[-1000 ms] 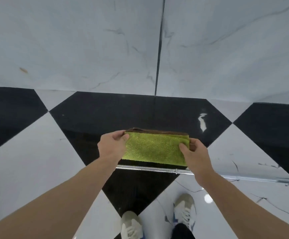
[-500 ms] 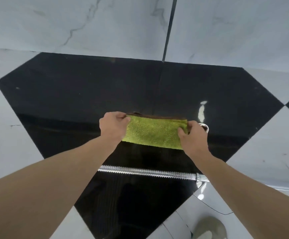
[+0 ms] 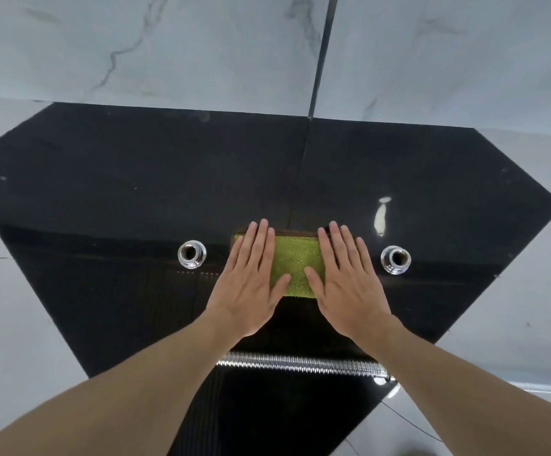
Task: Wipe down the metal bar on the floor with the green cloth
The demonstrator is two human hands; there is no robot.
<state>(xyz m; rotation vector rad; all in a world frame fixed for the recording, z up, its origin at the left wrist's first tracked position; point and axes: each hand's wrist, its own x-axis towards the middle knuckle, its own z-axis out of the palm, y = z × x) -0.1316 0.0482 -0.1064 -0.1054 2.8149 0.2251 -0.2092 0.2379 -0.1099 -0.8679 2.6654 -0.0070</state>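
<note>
While both forearms reach in from the near edge, the bar (image 3: 300,364) lies nearest of all, a ribbed, shiny metal length running left to right across the black tile (image 3: 109,199), partly hidden under the wrists. Its right end meets a smoother fitting at the tile's edge, and past the right forearm a pale stretch carries on over the white tile (image 3: 514,307); I cannot tell how far it goes. Nothing touches the bar: both hands are beyond it, well apart from it.

Further out, the cloth (image 3: 295,264) sits flat on the black tile, green on top with a thin brown edge showing along its far side. The left hand (image 3: 251,278) is spread flat, palm down, fingers straight and close together, covering the cloth's left end. The right hand (image 3: 346,278) mirrors it, open and flat on the right end, thumb angled inward. Only the middle strip of green shows between them. Neither hand grips anything; they press on top.

Level with the cloth, a ring (image 3: 192,254) of clear, shiny material stands on the tile to the left, and a second ring (image 3: 395,259) to the right, each clear of the hands.

Farthest off, the black tile ends at a grey marble wall (image 3: 168,44) split by one dark seam.
</note>
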